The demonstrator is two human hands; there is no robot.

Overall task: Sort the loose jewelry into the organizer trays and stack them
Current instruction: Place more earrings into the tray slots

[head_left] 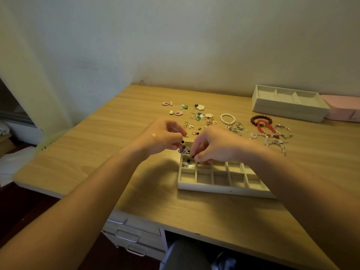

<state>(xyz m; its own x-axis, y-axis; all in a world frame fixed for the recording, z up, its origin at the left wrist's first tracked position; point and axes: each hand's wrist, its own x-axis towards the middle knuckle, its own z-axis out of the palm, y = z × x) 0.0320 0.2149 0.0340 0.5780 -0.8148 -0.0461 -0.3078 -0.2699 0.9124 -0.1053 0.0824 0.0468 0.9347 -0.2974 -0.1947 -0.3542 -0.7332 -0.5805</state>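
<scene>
A white organizer tray (224, 189) with many small compartments lies on the wooden desk in front of me. My left hand (163, 136) pinches a dangling earring (184, 150) with a dark bead and a patterned fan charm, just above the tray's far left corner. My right hand (213, 146) hovers over the tray's far side with curled fingers, pinching something small and dark near the charm. A matching fan earring (188, 164) lies in a left compartment. Loose earrings (200, 115), a pearl bracelet (228, 118) and red bead bracelets (262, 122) lie beyond.
Two stacked white trays (288, 103) stand at the desk's back right, next to a pink box (344, 109). Silver chains (236, 129) and charm bracelets (278, 141) lie right of my hands. Drawers (134, 236) sit under the desk. The wall runs behind.
</scene>
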